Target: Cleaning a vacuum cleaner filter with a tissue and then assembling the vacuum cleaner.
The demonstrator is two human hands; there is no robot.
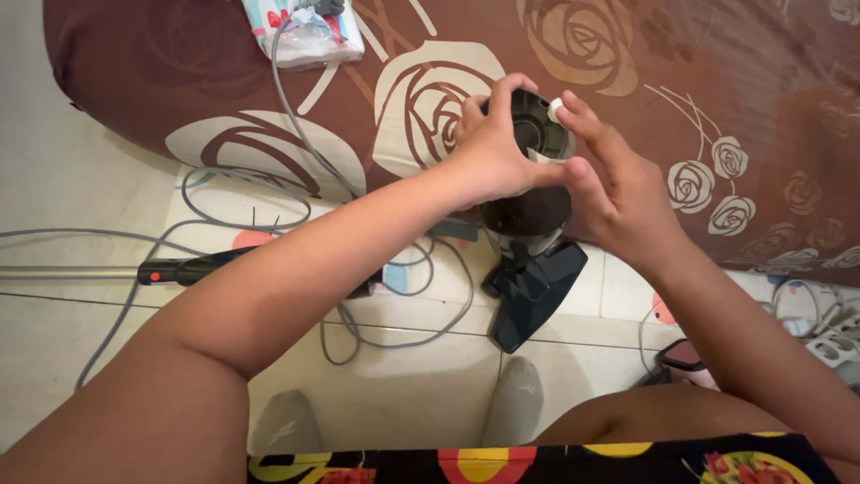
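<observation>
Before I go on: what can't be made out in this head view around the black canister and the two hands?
- Canister: its side is hidden by the left hand.
- Small white piece at the right hand: too small to identify.
- Grey cable: its upper end is cut off by the top edge.
- Metal tube: cut off by the left edge.
- Black nozzle: its joint is hidden below the canister.

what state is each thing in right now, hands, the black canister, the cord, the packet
left hand: wrapped around the black canister's rim
right hand: fingertips on the rim
black canister: upright, top open, held up off the floor
grey cord: loose, looped on the floor
tissue packet: lying on the mattress
</observation>
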